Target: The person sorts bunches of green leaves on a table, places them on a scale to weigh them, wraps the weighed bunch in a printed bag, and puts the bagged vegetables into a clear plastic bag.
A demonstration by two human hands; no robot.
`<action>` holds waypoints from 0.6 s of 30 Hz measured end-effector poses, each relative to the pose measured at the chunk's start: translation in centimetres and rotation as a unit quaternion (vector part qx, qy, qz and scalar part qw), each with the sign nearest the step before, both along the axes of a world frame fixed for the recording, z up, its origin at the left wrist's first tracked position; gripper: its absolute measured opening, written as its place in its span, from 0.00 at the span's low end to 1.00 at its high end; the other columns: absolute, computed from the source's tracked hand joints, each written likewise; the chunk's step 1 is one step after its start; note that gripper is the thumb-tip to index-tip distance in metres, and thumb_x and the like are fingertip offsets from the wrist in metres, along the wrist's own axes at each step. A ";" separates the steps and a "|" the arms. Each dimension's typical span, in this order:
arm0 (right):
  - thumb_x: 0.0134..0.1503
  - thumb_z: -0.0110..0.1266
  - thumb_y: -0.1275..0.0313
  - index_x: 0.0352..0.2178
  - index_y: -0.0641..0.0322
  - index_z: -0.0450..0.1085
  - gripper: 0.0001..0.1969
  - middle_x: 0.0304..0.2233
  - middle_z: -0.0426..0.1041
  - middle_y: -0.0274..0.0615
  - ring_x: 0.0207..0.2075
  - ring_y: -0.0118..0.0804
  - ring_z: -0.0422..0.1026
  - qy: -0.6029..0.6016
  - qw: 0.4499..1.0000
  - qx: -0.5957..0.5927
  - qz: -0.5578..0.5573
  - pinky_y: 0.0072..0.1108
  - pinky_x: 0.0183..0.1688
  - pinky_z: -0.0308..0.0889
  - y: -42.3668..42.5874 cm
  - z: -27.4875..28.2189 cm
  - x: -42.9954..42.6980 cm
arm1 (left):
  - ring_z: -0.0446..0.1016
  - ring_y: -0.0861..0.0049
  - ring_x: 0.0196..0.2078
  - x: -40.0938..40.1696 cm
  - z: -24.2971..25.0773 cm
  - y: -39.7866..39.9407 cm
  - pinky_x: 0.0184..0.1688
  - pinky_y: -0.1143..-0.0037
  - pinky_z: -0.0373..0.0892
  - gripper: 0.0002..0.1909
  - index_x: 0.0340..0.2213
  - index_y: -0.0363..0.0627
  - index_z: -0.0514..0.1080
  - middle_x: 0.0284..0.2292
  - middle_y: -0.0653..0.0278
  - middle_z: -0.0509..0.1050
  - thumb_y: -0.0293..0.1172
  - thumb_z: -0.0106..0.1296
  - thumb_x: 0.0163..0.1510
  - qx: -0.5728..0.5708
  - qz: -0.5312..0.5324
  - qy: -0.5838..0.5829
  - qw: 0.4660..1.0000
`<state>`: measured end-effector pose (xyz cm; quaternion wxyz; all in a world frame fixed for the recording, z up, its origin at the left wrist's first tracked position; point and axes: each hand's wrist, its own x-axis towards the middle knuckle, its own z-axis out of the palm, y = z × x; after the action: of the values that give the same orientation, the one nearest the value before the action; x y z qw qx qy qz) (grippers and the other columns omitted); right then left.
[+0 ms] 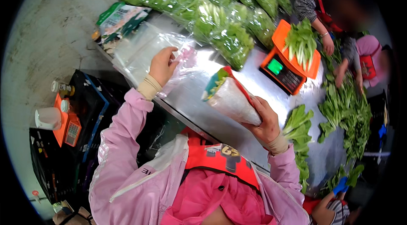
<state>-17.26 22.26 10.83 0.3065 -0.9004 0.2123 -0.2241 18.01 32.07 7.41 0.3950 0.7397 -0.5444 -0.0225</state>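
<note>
My right hand point(265, 120) grips one end of a partly filled packet point(235, 101), whitish along its side with a green, yellow and red printed end. The packet is tilted above the steel table point(203, 113). To the left, my left hand point(163, 66) is over a stack of clear plastic bags point(136, 47), its thumb and fingers bent with a gap between them. Whether it touches the film is unclear. Bagged leafy greens point(219, 24) lie in rows beyond both hands.
An orange digital scale point(281, 72) bears a bunch of greens point(303, 43). Loose greens point(346, 113) cover the table's right side, where co-workers' hands point(341, 72) reach in. A printed bag point(120, 21) lies at the far left corner. Black crates point(86, 123) stand left, below the table.
</note>
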 end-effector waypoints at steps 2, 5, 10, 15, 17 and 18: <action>0.34 0.61 0.73 0.49 0.54 0.61 0.35 0.44 0.65 0.50 0.42 0.52 0.67 0.002 0.999 0.000 0.043 0.29 0.42 0.64 0.6 0.9 -0.5 | 0.66 0.80 0.21 -3.4 -1.6 0.0 0.25 0.80 0.64 0.21 0.38 0.42 0.67 0.23 0.63 0.66 0.18 0.56 0.38 0.023 -0.004 0.064 0.998; 0.36 0.61 0.72 0.49 0.53 0.61 0.34 0.44 0.65 0.49 0.42 0.51 0.67 0.043 0.997 0.005 0.057 0.29 0.42 0.64 1.0 -0.6 -1.6 | 0.66 0.76 0.22 -8.6 -5.7 -0.9 0.26 0.77 0.65 0.18 0.37 0.43 0.68 0.24 0.61 0.67 0.20 0.54 0.40 0.042 -0.034 0.097 0.994; 0.38 0.60 0.70 0.50 0.47 0.61 0.33 0.41 0.66 0.48 0.40 0.50 0.68 0.079 0.994 0.067 0.032 0.31 0.40 0.65 0.8 -4.1 -3.9 | 0.69 0.64 0.28 -13.1 -12.5 -0.6 0.30 0.73 0.66 0.12 0.36 0.44 0.67 0.27 0.59 0.68 0.26 0.48 0.45 0.083 -0.093 0.047 0.991; 0.37 0.60 0.71 0.49 0.47 0.61 0.33 0.40 0.67 0.46 0.39 0.49 0.68 0.050 0.993 0.097 0.039 0.30 0.39 0.65 0.7 -3.8 -5.4 | 0.69 0.59 0.31 -15.8 -13.6 0.3 0.31 0.73 0.66 0.07 0.31 0.43 0.69 0.28 0.57 0.70 0.28 0.46 0.48 0.203 -0.013 0.197 0.959; 0.36 0.60 0.71 0.49 0.47 0.62 0.34 0.40 0.67 0.46 0.39 0.49 0.68 0.020 0.993 0.105 0.045 0.30 0.39 0.65 0.4 -4.4 -5.5 | 0.71 0.67 0.28 -15.5 -15.1 0.8 0.30 0.75 0.66 0.05 0.29 0.41 0.70 0.25 0.61 0.71 0.27 0.49 0.49 0.102 -0.028 0.106 0.989; 0.36 0.62 0.71 0.49 0.50 0.62 0.34 0.42 0.67 0.46 0.41 0.49 0.68 0.055 0.991 0.104 0.056 0.28 0.41 0.65 0.1 -5.6 -5.8 | 0.71 0.67 0.28 -15.6 -14.9 0.4 0.30 0.75 0.66 0.05 0.29 0.41 0.70 0.25 0.61 0.71 0.27 0.49 0.49 0.104 -0.029 0.106 0.989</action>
<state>-23.07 22.38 5.24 0.3987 -0.8850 0.2002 -0.1332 2.45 32.50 -7.51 0.3704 0.7543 -0.5152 -0.1683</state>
